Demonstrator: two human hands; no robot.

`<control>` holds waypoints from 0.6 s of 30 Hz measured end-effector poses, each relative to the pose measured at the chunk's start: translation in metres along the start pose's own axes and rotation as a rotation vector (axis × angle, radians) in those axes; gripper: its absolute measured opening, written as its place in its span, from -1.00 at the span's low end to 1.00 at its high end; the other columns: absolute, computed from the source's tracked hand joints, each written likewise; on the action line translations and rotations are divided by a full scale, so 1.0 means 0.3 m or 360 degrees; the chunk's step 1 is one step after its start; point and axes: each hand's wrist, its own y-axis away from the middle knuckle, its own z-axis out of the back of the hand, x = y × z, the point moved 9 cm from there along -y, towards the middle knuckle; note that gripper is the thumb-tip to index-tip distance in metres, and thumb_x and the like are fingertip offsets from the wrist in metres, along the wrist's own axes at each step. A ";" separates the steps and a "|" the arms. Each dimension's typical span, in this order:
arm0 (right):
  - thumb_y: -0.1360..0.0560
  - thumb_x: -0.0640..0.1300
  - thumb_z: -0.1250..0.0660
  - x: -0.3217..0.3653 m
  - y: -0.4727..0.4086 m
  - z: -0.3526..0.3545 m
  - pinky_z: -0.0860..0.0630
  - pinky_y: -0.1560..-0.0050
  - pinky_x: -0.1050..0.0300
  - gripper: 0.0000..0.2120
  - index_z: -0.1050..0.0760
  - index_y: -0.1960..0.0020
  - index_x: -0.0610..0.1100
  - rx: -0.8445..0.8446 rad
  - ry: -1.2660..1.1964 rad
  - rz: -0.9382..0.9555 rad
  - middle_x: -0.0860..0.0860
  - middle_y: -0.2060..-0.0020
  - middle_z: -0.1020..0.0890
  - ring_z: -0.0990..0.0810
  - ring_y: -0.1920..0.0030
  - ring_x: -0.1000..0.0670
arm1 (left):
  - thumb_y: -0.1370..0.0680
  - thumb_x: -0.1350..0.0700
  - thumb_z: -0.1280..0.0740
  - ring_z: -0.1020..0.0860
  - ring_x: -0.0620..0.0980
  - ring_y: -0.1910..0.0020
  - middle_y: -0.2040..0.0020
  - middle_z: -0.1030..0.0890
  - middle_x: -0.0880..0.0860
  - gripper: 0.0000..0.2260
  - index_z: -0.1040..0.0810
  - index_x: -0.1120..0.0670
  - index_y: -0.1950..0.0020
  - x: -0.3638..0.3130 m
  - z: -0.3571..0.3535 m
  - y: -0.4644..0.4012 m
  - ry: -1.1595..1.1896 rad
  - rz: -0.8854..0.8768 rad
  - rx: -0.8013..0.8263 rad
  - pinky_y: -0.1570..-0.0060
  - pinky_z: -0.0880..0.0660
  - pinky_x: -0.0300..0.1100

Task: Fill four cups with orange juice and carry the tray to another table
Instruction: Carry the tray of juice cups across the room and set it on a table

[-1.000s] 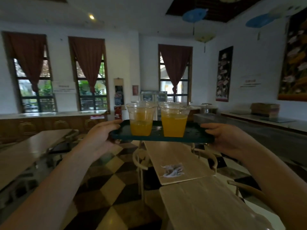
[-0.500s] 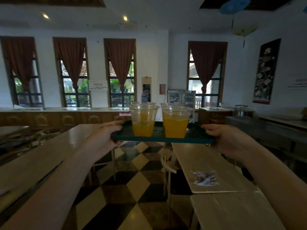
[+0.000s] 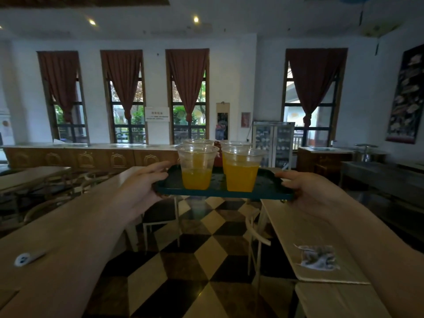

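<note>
A chequered black-and-cream tile floor (image 3: 202,267) stretches below both hands, flanked by a long pale wooden table (image 3: 68,216) under the left forearm and a second light wooden table (image 3: 305,228) beneath the right. A white metal chair (image 3: 254,232) stands against that second table, under the tray. The flat dark green plastic tray (image 3: 220,191) is held level in the air, the left hand (image 3: 140,187) clamped on its left edge and the right hand (image 3: 307,191) on its right. Between the hands stand clear plastic cups of orange juice: the near left cup (image 3: 196,168), the near right cup (image 3: 242,171), and two more rims behind.
</note>
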 end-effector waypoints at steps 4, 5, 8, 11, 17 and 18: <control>-0.64 -0.36 -0.09 -0.017 -0.102 -0.018 -0.52 0.45 0.24 -0.62 -0.45 -0.40 -0.19 0.0010 -0.0024 -0.0025 -0.14 -0.29 -0.51 -0.54 -0.04 -0.04 | -0.65 0.29 -0.22 -0.60 0.14 -0.25 -0.30 -0.59 0.18 -0.69 -0.53 0.15 -0.39 0.018 0.025 -0.062 0.0000 0.0021 -0.0044 0.04 -0.62 -0.03; -0.64 -0.35 -0.09 -0.020 -0.129 -0.016 -0.52 0.48 0.24 -0.62 -0.44 -0.41 -0.20 0.0006 -0.0021 -0.0026 -0.15 -0.30 -0.50 -0.53 -0.04 -0.05 | -0.65 0.28 -0.22 -0.60 0.13 -0.25 -0.29 -0.60 0.18 -0.70 -0.54 0.16 -0.37 0.026 0.031 -0.083 0.0002 0.0030 -0.0047 0.05 -0.62 -0.04; -0.63 -0.35 -0.12 -0.029 -0.220 -0.012 -0.53 0.50 0.25 -0.62 -0.44 -0.42 -0.20 0.0010 -0.0023 -0.0027 -0.16 -0.27 -0.50 -0.52 -0.04 -0.08 | -0.66 0.26 -0.21 -0.58 0.14 -0.30 -0.34 -0.58 0.19 -0.70 -0.56 0.16 -0.36 0.053 0.044 -0.158 0.0002 0.0043 -0.0031 0.04 -0.61 -0.07; -0.63 -0.35 -0.13 -0.046 -0.332 0.001 -0.54 0.46 0.22 -0.62 -0.46 -0.41 -0.18 0.0015 -0.0028 -0.0045 -0.17 -0.29 -0.51 -0.53 -0.06 -0.09 | -0.66 0.28 -0.21 -0.57 0.14 -0.29 -0.33 -0.59 0.19 -0.70 -0.55 0.16 -0.36 0.077 0.047 -0.245 0.0002 0.0050 -0.0061 0.04 -0.59 -0.08; -0.61 -0.34 -0.16 -0.071 -0.590 0.038 -0.54 0.25 0.15 -0.62 -0.50 -0.37 -0.13 0.0031 -0.0056 -0.0073 -0.14 -0.29 -0.51 -0.53 -0.20 -0.12 | -0.64 0.31 -0.23 -0.59 0.16 -0.25 -0.30 -0.59 0.21 -0.71 -0.56 0.19 -0.34 0.130 0.043 -0.459 0.0061 0.0070 -0.0132 0.03 -0.59 -0.02; -0.61 -0.34 -0.16 -0.071 -0.633 0.047 -0.56 0.29 0.16 -0.62 -0.50 -0.36 -0.14 0.0022 -0.0066 -0.0077 -0.15 -0.29 -0.51 -0.53 -0.20 -0.13 | -0.64 0.32 -0.23 -0.59 0.16 -0.25 -0.29 -0.59 0.21 -0.71 -0.57 0.19 -0.34 0.141 0.041 -0.500 0.0073 0.0077 -0.0137 0.01 -0.58 -0.01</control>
